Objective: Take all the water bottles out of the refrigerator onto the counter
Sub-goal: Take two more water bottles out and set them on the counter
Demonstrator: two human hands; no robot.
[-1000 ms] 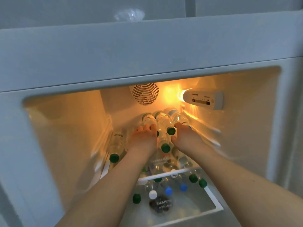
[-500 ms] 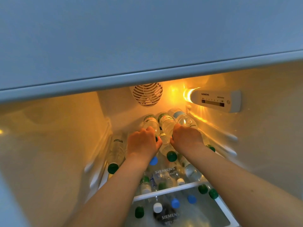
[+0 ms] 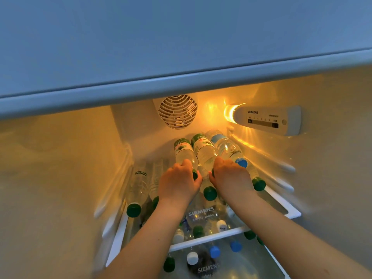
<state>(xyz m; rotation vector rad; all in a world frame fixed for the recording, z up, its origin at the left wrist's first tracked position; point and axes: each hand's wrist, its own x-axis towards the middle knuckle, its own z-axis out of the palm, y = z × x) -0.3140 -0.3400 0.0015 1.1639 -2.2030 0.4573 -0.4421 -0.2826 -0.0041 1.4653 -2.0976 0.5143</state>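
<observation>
Several clear water bottles lie stacked on their sides on the top glass shelf [image 3: 201, 214] of the open refrigerator, caps toward me. My left hand [image 3: 178, 183] grips the neck of a green-labelled bottle [image 3: 184, 152] on top of the pile. My right hand [image 3: 229, 178] grips the neck of the green-labelled bottle [image 3: 204, 150] beside it. A blue-capped bottle [image 3: 225, 147] lies to the right of these. Two more green-capped bottles [image 3: 137, 190] lie at the shelf's left side. Further bottles with green, blue and white caps [image 3: 214, 251] show on the shelf below.
The freezer compartment's underside [image 3: 181, 47] hangs low over the opening. A round fan grille [image 3: 177, 111] sits on the back wall, and a lit control panel [image 3: 263, 119] on the right wall. Shelf rails [image 3: 283, 176] line both side walls.
Both hands have closed round the necks of the top two bottles. The camera has moved nearer and lower into the refrigerator.
</observation>
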